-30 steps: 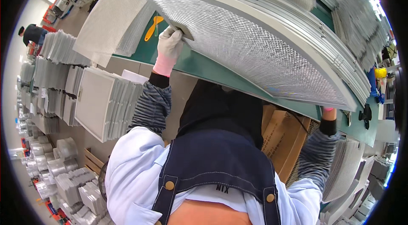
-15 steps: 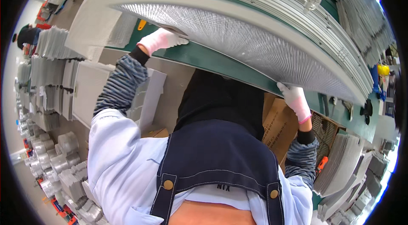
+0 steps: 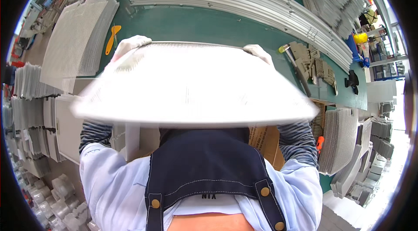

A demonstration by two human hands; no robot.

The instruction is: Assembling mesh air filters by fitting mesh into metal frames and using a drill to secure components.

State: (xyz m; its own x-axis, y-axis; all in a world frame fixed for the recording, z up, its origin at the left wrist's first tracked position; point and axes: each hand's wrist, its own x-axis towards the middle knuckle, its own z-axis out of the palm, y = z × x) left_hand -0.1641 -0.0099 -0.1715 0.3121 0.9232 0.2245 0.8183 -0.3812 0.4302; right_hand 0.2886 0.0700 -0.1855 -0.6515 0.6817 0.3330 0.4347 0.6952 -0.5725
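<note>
A large white rectangular mesh panel [image 3: 191, 85] fills the middle of the view, held flat and close to my chest, its near edge blurred. My left hand [image 3: 129, 45], in a white glove, grips the panel's far left corner. My right hand [image 3: 258, 52], also gloved, grips its far right corner. Both forearms are hidden under the panel. Beyond it lies a green worktable [image 3: 196, 24].
Long grey metal strips [image 3: 244, 2] are stacked along the table's far side. A pile of white mesh sheets [image 3: 72, 43] sits at the left with an orange tool [image 3: 111, 39] beside it. Small tan brackets [image 3: 313, 63] lie at the right. Stacks of panels [image 3: 32, 113] stand on the floor.
The panel has swung down from a raised tilt to lie flat in front of me. My hands have shifted to its two far corners.
</note>
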